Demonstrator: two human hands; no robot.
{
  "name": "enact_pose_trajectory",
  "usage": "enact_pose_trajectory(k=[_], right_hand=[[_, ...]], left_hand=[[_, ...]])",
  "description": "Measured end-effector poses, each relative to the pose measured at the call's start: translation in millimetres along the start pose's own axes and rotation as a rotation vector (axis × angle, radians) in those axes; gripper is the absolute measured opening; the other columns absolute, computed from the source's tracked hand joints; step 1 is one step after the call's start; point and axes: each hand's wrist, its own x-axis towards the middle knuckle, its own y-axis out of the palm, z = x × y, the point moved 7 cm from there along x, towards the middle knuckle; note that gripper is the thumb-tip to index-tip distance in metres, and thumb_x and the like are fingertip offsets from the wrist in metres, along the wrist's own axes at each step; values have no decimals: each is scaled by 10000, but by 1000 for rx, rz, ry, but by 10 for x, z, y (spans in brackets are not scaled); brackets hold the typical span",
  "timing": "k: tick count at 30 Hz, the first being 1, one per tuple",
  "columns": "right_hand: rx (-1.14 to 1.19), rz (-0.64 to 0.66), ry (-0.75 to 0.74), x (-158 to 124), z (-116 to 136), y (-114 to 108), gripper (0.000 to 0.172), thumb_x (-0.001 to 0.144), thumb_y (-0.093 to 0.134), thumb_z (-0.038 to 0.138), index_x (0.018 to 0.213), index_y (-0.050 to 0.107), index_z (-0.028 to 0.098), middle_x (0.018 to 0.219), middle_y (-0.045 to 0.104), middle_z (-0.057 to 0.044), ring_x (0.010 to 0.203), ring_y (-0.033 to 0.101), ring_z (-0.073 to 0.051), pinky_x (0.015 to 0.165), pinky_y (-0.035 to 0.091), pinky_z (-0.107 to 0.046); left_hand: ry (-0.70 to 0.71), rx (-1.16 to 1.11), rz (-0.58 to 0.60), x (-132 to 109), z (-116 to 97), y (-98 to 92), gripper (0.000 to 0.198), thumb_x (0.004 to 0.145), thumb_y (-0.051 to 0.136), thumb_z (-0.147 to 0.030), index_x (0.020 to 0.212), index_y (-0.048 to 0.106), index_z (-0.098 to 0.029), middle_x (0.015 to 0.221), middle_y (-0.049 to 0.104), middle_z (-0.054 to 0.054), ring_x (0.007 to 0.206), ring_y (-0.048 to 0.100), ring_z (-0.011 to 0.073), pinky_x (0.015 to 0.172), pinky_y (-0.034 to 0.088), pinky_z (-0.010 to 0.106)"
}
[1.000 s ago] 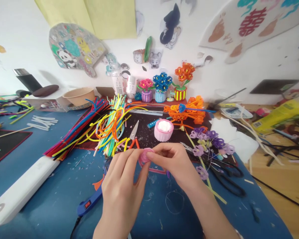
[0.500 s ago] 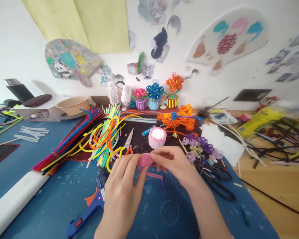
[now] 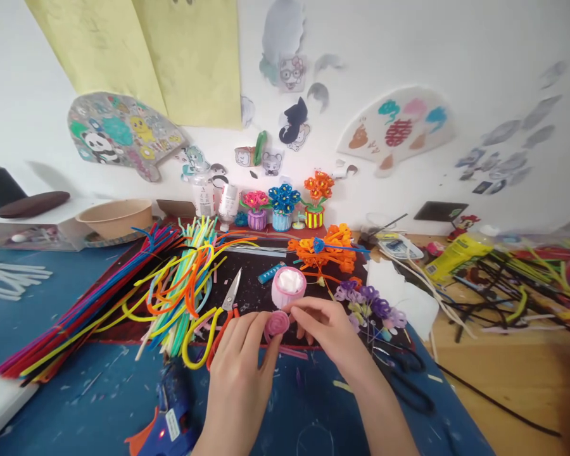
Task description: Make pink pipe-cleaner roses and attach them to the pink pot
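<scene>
A coil of pink pipe cleaner (image 3: 277,323), wound in a flat spiral, is pinched between the thumb and fingers of my left hand (image 3: 242,348). My right hand (image 3: 330,329) presses thumb and index fingertip together against the coil's right edge, its other fingers curled below. Just beyond my hands stands a small pink ribbed pot (image 3: 289,288) with white filling. Scissors (image 3: 232,292) lie open beside my left hand, their orange handles partly hidden. A pink strip (image 3: 292,353) shows below the coil; whether it joins the coil I cannot tell.
A blue glue gun (image 3: 173,411) with a lit red light lies lower left. Bundles of coloured pipe cleaners (image 3: 185,285) spread at left. Orange flowers (image 3: 330,247), purple flowers (image 3: 370,301) and black scissors (image 3: 406,380) lie at right. Potted flowers (image 3: 282,206) line the wall.
My view has tilted upward and turned slightly right, so the table things sit lower and mostly further left. Both hands keep their pinch at the pink coil, with little change in pose.
</scene>
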Motion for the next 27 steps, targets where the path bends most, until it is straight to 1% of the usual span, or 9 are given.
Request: enact_pose_trajectory(k=[4, 7, 11, 16, 21, 24, 27], right_hand=[[-18, 26, 22, 15, -41, -9, 333, 886, 657, 462, 932, 772, 152, 640, 633, -31, 575, 562, -145, 504, 433, -232], [-13, 41, 24, 23, -64, -3, 277, 873, 684, 416, 897, 760, 151, 650, 636, -25, 584, 569, -140, 527, 447, -233], [20, 62, 48, 36, -114, 22, 221, 835, 723, 371, 844, 751, 152, 702, 683, -34, 574, 591, -131, 545, 475, -233], [26, 61, 85, 46, -182, 24, 277, 788, 766, 414, 787, 752, 137, 607, 665, -33, 517, 607, -137, 491, 473, -225], [91, 71, 99, 45, -200, 54, 323, 707, 842, 434, 769, 746, 132, 581, 654, -22, 490, 618, -139, 476, 485, -224], [116, 62, 88, 38, -175, 60, 309, 704, 847, 420, 757, 740, 135, 586, 661, -21, 501, 632, -142, 471, 491, -218], [126, 54, 62, 28, -130, 48, 272, 757, 805, 402, 756, 734, 140, 589, 666, -19, 489, 622, -125, 474, 494, -209]], left_hand=[[0, -21, 38, -14, 60, 70, 150, 907, 604, -149, 1051, 624, -189, 932, 729, 71, 839, 700, 210, 744, 570, 313], [-3, -32, 49, -20, 91, 103, 125, 908, 598, -144, 1025, 634, -171, 921, 725, 75, 826, 699, 212, 736, 565, 314], [8, -63, 77, -27, 85, 148, 116, 917, 598, -145, 1027, 636, -148, 924, 708, 75, 832, 677, 203, 763, 545, 306], [32, -80, 106, -43, 58, 184, 136, 914, 612, -128, 1048, 634, -125, 933, 697, 80, 848, 644, 201, 785, 526, 296], [29, -86, 126, -53, 65, 196, 142, 920, 599, -121, 1057, 636, -127, 948, 696, 82, 860, 645, 201, 796, 534, 303], [-22, -133, 134, -66, 113, 190, 144, 917, 607, -135, 1055, 646, -149, 965, 700, 77, 878, 661, 199, 786, 551, 298], [-148, -220, 174, -87, 214, 196, 193, 899, 638, -157, 1088, 653, -193, 997, 702, 60, 875, 680, 187, 763, 570, 286]])
